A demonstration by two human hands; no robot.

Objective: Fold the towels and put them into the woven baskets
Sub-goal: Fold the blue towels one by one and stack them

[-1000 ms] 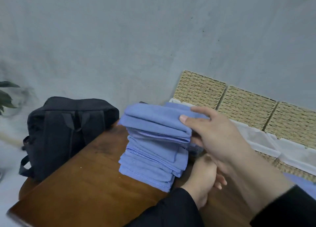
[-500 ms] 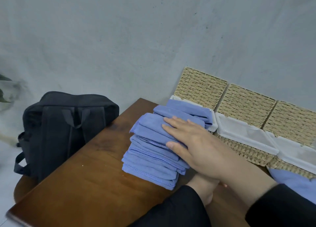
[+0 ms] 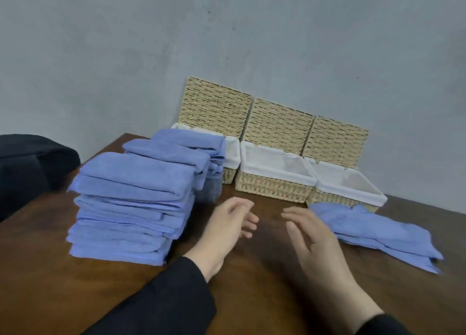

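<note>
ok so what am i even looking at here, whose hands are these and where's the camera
There is no machine here. A person wears one wide-angle camera on the head, looking forward and down, so you see their own two bare hands in dark sleeves.

The left hand and the right hand hover over a brown wooden table, fingers relaxed, holding nothing.

On the left stands a tall stack of blue towels, folded. On the right lie loose blue towels, flat on the table.

At the back, by the grey wall, sit three woven baskets with white liners and raised lids. The middle basket and the right basket look empty; the left basket is partly hidden behind the stack.

A dark bag sits at the far left.
</note>
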